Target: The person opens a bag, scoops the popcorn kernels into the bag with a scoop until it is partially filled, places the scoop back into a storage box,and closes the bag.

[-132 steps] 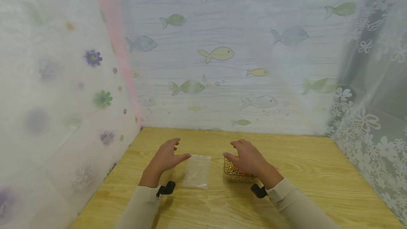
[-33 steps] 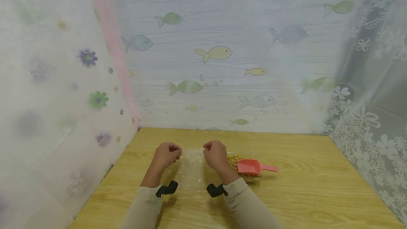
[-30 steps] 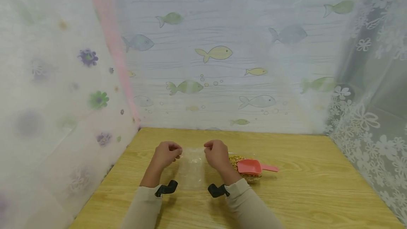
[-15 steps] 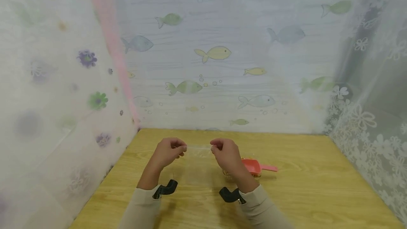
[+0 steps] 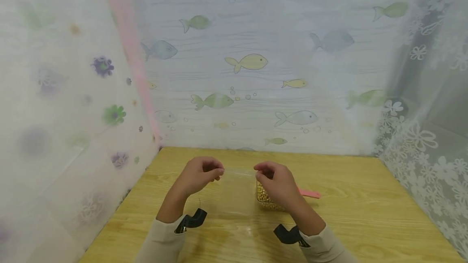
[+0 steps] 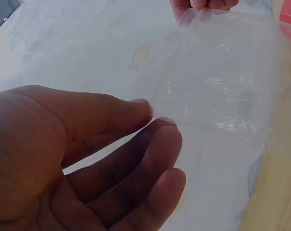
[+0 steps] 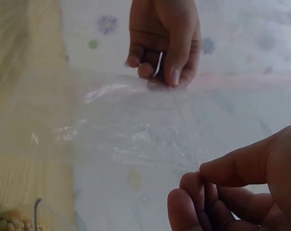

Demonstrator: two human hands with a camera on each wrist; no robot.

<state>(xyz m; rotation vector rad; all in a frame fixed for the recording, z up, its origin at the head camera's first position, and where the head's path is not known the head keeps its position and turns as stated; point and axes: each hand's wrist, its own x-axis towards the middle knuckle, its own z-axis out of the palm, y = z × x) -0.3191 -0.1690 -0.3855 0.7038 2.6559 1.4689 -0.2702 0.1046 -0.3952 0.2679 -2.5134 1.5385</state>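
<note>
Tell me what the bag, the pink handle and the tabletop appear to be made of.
Bag: thin, glossy clear plastic film; the background shows through and glints mark its creases.
Pink handle: probably plastic, judging by its even colour; finish too small to tell.
Tabletop: wood or wood-look laminate, faintly satin; grain lines show, but cannot settle which.

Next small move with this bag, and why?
I'd probably have the right hand start teasing the bag's top edge apart while the left hand holds its corner: each hand pinches a top corner, the bag looks flat with nothing visible inside, and the grains are beside it.
</note>
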